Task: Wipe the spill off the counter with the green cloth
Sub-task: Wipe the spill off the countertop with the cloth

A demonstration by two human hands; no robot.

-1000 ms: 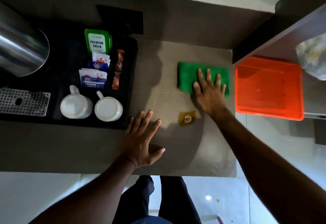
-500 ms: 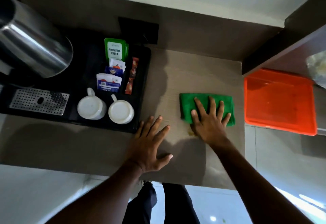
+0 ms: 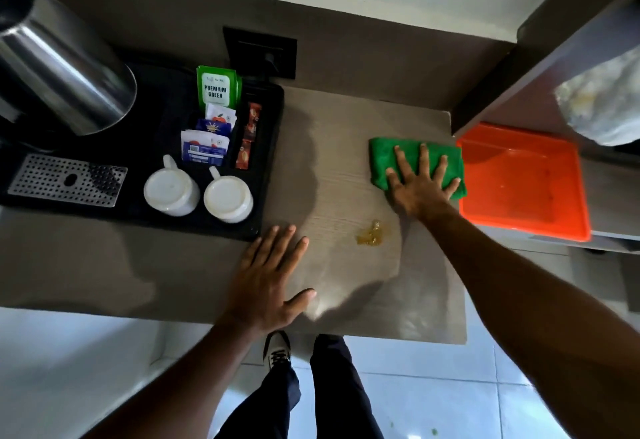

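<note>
- Grey-brown wood-grain counter (image 3: 346,286) against a dark back wall, white tiled floor below.
- Folded green cloth (image 3: 384,158) lying flat near the counter's right edge, just beside an orange plastic tray (image 3: 526,210).
- Right hand (image 3: 420,186) pressed palm-down on the cloth, fingers spread and straight, gripping nothing.
- Small amber spill (image 3: 371,233) uncovered on the counter, nearer than the cloth, apart from it.
- Left hand (image 3: 268,283) flat on the counter, fingers splayed, left of the spill.
- Black tray (image 3: 273,148) at left, holding two upturned white cups (image 3: 171,193), sachets, a steel kettle (image 3: 65,71).
</note>
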